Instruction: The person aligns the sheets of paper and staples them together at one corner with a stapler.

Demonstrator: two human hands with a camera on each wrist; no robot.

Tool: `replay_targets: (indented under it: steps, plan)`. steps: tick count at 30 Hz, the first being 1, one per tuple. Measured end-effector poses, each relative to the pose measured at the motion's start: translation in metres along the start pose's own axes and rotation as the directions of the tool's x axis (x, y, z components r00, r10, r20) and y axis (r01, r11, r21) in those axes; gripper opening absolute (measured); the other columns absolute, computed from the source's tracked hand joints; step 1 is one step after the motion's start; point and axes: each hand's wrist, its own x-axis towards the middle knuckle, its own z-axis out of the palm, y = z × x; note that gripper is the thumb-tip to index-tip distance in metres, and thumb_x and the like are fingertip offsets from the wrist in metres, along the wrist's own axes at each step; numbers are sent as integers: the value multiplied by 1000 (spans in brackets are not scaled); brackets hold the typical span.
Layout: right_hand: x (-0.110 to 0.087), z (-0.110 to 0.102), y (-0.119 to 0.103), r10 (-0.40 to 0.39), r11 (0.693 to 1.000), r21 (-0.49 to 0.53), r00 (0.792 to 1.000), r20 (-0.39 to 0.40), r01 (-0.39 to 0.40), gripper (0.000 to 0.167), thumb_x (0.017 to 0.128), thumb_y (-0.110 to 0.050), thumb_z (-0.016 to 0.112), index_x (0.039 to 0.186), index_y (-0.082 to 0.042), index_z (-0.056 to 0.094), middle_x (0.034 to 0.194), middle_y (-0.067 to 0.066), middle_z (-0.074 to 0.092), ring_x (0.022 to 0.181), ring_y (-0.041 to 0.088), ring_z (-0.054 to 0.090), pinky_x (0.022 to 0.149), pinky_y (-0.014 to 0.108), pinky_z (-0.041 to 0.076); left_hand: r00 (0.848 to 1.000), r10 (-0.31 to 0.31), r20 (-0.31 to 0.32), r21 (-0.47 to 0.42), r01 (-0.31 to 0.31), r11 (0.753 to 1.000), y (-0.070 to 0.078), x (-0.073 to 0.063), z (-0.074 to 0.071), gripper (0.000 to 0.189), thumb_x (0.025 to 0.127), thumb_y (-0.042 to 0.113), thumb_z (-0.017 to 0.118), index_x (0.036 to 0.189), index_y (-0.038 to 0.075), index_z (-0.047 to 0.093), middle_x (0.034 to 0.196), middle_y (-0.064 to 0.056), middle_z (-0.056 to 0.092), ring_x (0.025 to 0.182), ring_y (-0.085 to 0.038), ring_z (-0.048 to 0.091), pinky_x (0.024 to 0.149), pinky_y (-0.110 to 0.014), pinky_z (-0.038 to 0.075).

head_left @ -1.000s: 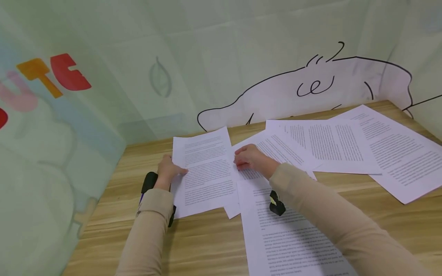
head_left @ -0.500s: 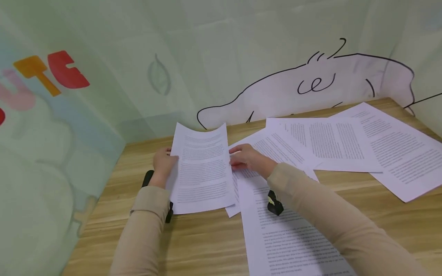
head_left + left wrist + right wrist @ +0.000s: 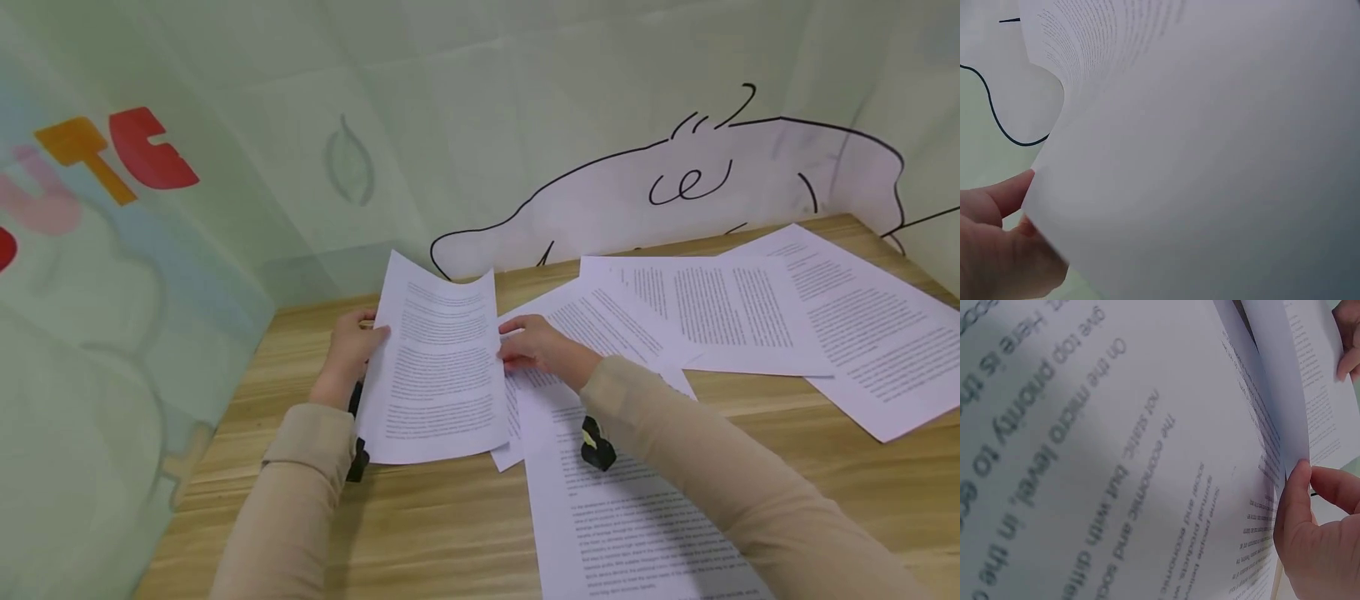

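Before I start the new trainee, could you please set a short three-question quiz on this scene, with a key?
1. True or false: the held sheet, between the left hand and right hand, lies flat on the wooden table.
2. In the head view, the left hand grips that sheet by its: A) near edge; B) left edge; C) right edge.
3. Where they overlap, which is on top: the sheet with sideways print or the rightmost sheet?

Key: 1. False; it curves upward. 2. B. 3. The sheet with sideways print.
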Motion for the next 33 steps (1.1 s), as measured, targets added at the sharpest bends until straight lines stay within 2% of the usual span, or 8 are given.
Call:
replay_targets:
  steps: [3,6,12,16,19,26,30,33]
  plan:
    - [0,-1,0,-16,1000,4,1000,-8,16,52,79,17,57,127,-1,49,82,12,52,60,14,53,49,21,48,1000,-23,19,-16,23,1000,0,-2,-2,43,93,6,48,134,-7,40,112,-23,51,84,-22,54,67,-28,46]
    - [0,-4,1,-31,1000,6,1000,2,31,54,77,19,55,128,1,49,78,11,52,59,14,52,49,21,48,998,-52,38,14,51,999,1,-6,-5,45,94,10,49,136,-3,40,112,-21,51,84,-22,54,66,-31,44]
    - [-5,-22,-4,-59,997,-38,997,44,60,56,77,19,52,130,3,45,77,10,52,58,13,51,51,22,48,995,-70,78,38,67,997,5,-12,-9,46,95,16,51,138,4,39,113,-18,51,85,-24,54,70,-39,39]
    - [-13,-37,-10,-50,995,-79,996,77,57,57,80,16,51,134,1,41,81,10,51,63,13,51,54,22,48,994,-51,98,43,47,998,6,-12,-9,44,94,16,53,134,1,43,111,-18,54,80,-18,56,71,-36,39]
    - [-17,-50,-13,-25,992,-117,996,85,35,57,82,13,52,135,-2,40,91,12,50,71,16,51,58,22,48,990,-6,138,17,3,1000,6,-12,-8,42,95,12,52,131,-6,44,108,-21,58,74,-11,57,69,-26,45]
    - [-30,-82,-10,2,984,-175,992,127,21,57,85,8,54,138,-3,36,109,16,50,81,18,54,68,24,50,960,74,269,-39,-65,997,8,-17,1,38,94,8,54,126,-12,46,110,-24,61,78,-9,61,74,-25,51]
    - [-39,-99,-6,-2,981,-191,987,159,32,58,85,5,55,138,-3,33,109,15,51,82,17,55,72,24,50,954,80,289,-89,-56,994,8,-23,9,37,93,8,56,122,-13,49,98,-15,67,74,-6,60,70,-21,51]
    - [-47,-109,-3,-6,980,-194,984,176,40,59,85,3,56,139,-2,31,106,14,53,81,16,55,73,24,51,952,57,300,-144,-14,990,7,-29,16,36,92,8,57,121,-12,50,87,-5,67,70,-4,59,66,-18,49]
